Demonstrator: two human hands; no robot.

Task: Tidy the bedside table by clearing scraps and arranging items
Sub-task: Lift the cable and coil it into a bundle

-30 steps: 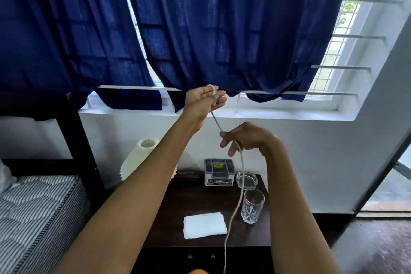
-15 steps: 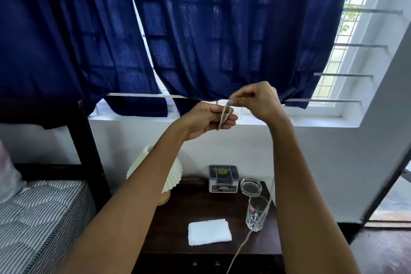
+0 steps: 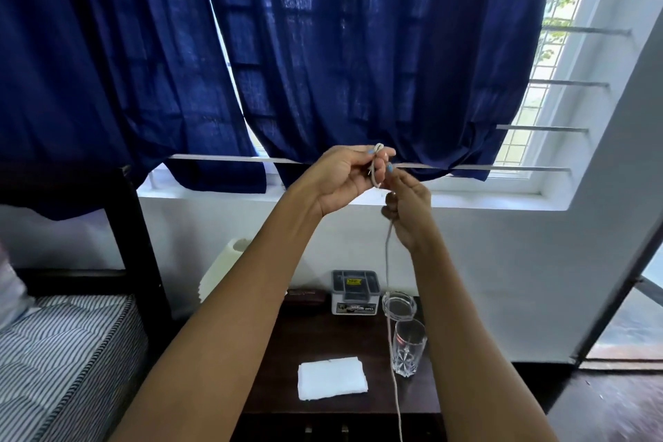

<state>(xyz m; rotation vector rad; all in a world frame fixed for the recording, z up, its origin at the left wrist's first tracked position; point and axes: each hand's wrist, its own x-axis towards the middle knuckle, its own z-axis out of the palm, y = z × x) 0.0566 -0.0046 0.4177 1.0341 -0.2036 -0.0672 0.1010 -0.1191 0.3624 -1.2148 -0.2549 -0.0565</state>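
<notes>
Left hand [image 3: 344,178] pinches the cord's [image 3: 388,262] looped top end between thumb and fingertips. Right hand [image 3: 409,210], at 4 o'clock and just beside, is curled round the cord lower down. Cord is thin, pale, limp; its long axis runs 12-to-6, hanging in front of the glass [image 3: 408,348] over the surface [image 3: 323,334]. Loop count probably one, blurred. Right hand is nearer the slack.

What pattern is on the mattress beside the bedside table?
Thin dark and white stripes on the quilted mattress, at the head view's lower left.
</notes>
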